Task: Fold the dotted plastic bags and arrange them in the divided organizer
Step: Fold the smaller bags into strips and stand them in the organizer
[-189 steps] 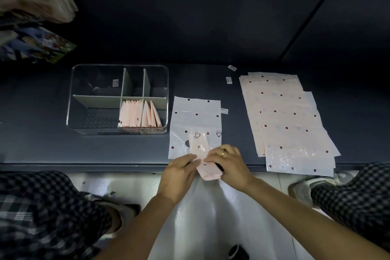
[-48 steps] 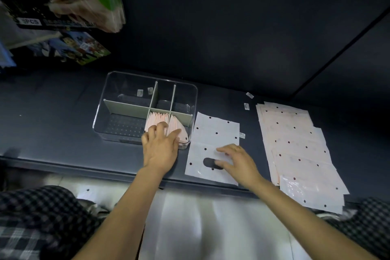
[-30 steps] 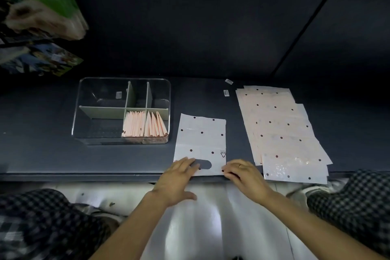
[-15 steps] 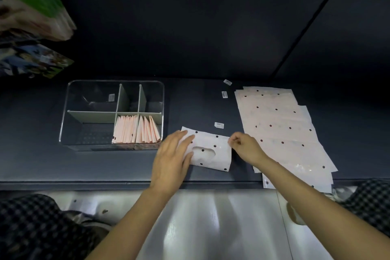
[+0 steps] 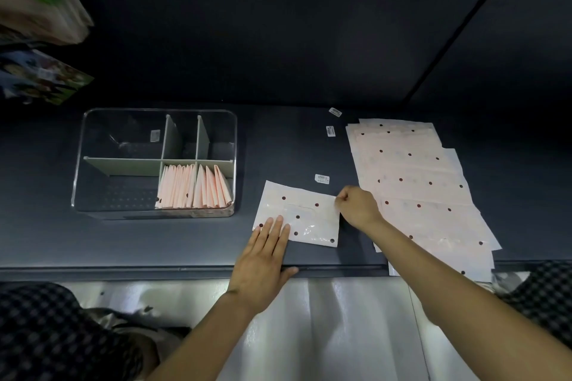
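Two hands: both at one dotted bag (image 5: pixel 305 215) on the dark table (image 5: pixel 46 241), just right of the organizer.
Left hand (image 5: pixel 263 260): flat, fingers straight and close together, fingertips pressing the bag's near-left corner; thumb spread over the table's front edge.
Right hand (image 5: pixel 356 206): fingers curled in a pinching grip on the bag's far-right corner.
Bag: folded over on itself, with its cut-out handle hole showing on the top layer; it lies slightly askew, between the organizer and the stack.
Organizer (image 5: pixel 93 120): clear box with pale dividers, well left of the hands.
Folded bags (image 5: pixel 193 187): pink, standing on edge in a row in the near-right compartment (the other compartments hold none that I can see).
Stack of flat bags (image 5: pixel 414 176): fanned out on the right side of the table, near end hanging over the front edge, partly under the right forearm.
Small labels (image 5: pixel 322 178): one just beyond the bag; two more near the far end of the stack.
Boxes (image 5: pixel 40 77): colourful, blurred, at the far left.
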The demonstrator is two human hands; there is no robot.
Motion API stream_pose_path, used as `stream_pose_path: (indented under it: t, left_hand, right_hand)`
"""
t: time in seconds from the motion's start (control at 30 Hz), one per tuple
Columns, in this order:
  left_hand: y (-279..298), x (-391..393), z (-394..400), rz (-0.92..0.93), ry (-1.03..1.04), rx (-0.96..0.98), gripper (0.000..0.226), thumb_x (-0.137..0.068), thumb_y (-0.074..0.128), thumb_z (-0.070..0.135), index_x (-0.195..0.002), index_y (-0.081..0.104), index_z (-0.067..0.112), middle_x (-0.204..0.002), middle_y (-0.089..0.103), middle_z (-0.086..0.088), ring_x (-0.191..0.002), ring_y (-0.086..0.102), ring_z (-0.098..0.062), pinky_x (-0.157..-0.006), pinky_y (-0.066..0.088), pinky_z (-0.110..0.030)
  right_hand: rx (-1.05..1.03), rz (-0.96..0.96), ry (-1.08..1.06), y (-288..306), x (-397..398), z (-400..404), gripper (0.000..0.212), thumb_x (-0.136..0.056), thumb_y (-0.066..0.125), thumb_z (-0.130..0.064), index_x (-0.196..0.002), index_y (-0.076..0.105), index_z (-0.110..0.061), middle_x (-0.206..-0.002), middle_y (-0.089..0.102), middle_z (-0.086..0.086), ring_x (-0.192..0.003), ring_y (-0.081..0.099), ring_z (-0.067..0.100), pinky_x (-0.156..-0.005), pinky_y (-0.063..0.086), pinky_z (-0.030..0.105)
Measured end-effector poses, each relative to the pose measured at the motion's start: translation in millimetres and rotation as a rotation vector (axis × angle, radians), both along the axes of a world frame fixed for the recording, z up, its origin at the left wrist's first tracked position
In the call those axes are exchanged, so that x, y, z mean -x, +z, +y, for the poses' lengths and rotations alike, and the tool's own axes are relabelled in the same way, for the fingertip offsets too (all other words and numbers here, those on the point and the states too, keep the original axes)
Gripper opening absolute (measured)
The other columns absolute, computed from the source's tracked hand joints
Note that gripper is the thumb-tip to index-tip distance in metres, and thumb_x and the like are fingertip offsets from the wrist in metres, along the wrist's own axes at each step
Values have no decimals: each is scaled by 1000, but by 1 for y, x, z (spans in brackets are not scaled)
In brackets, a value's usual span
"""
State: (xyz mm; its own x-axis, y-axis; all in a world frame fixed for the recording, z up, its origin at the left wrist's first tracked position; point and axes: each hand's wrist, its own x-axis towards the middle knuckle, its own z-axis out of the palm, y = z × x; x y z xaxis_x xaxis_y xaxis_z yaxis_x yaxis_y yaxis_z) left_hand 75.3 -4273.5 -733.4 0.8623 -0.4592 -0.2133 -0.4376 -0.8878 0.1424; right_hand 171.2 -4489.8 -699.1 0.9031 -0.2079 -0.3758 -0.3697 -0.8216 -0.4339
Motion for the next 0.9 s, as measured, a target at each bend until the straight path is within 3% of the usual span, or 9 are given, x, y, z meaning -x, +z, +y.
stream_pose_path:
  t: [0.27,0.4,0.5,0.57,0.63,0.67,0.73,0.8,0.9]
  left_hand:
    - [-1,-3,3,52,-74,-41,74,-91,10,67,-141,-28,29,-150,-32,-10,-140,-28,-29,-118,-11,-41]
    - [0,-4,3,47,-107,-73,71,-90,10,68,-140,-29,35,-150,-32,-13,-139,-30,-31,-116,-15,-42]
    - [0,-4,2,49,-103,-82,71,-92,13,66,-143,-24,33,-151,-30,-14,-138,-31,-31,-115,-17,-41]
    - [0,-5,3,74,-98,-64,69,-94,18,62,-150,-5,28,-152,-29,-14,-137,-32,-30,-117,-15,-41]
    - [0,-5,4,87,-107,-61,68,-96,21,56,-149,-8,26,-152,-29,-13,-136,-34,-30,-117,-13,-41]
    - [0,-5,4,89,-112,-70,69,-96,22,55,-147,-15,28,-152,-30,-14,-136,-34,-31,-117,-13,-41]
    - [2,-6,4,90,-115,-94,71,-94,19,61,-144,-22,31,-151,-32,-14,-138,-31,-32,-117,-14,-41]
    - [5,-7,3,93,-107,-93,71,-92,14,65,-144,-21,33,-150,-32,-12,-139,-29,-31,-116,-15,-40]
    - [6,-6,8,95,-91,-90,70,-91,11,66,-143,-24,34,-151,-30,-10,-140,-28,-28,-117,-14,-40]
  right_hand:
    - [27,17,12,1,-1,1,19,-87,43,-6,-91,60,1,-98,65,16,-94,58,32,-74,44,32]
    - [283,-154,35,13,15,15,24,-92,44,-14,-108,59,-5,-111,61,14,-105,52,32,-84,41,35]
    - [277,-411,312,19,52,49,28,-92,47,-15,-115,61,-10,-117,61,9,-107,55,29,-92,42,34]
    - [266,-467,564,10,85,72,35,-91,49,-22,-121,61,-7,-129,59,9,-120,55,27,-102,43,37]
    - [239,-265,644,-4,110,81,59,-99,30,-43,-145,28,-5,-154,18,7,-144,17,21,-119,7,39]
    - [229,-158,628,-12,119,77,69,-97,18,-52,-149,8,-9,-155,-4,3,-145,-5,18,-117,-11,34]
    - [281,-113,619,-25,130,61,79,-89,5,-63,-148,-9,-12,-151,-22,-1,-141,-22,17,-113,-24,30]
    - [345,-99,626,-26,136,46,83,-85,0,-66,-148,-7,-11,-153,-19,1,-142,-20,21,-110,-25,31]
    - [386,-65,602,-13,142,32,82,-91,2,-62,-146,25,-6,-154,18,7,-143,16,24,-112,-11,34]
